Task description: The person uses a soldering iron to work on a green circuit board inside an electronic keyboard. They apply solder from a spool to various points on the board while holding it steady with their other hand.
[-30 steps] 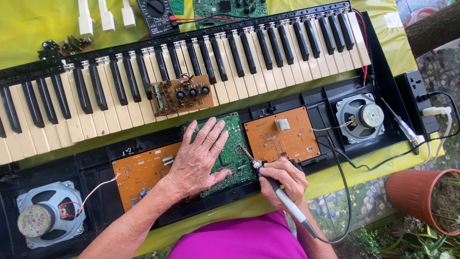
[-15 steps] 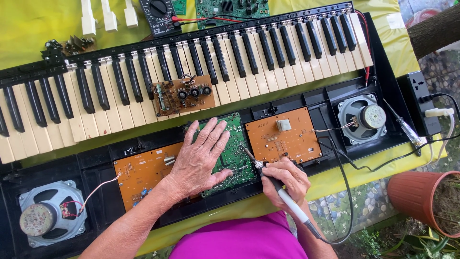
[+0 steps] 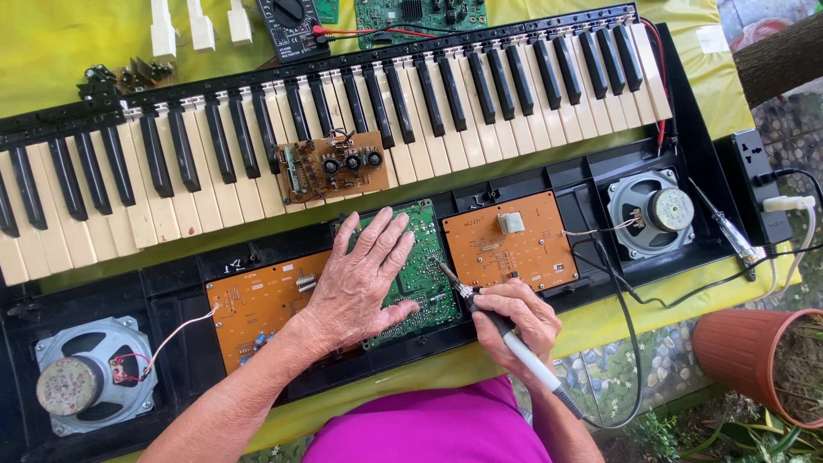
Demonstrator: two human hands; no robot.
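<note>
While your left hand lies flat and open on the green board to steady it, your right hand grips the iron, tip on the board's edge between them.

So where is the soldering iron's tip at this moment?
In the head view, the soldering iron, held in the right hand, has its tip on the right edge of the green circuit board, just beside the left hand.
</note>
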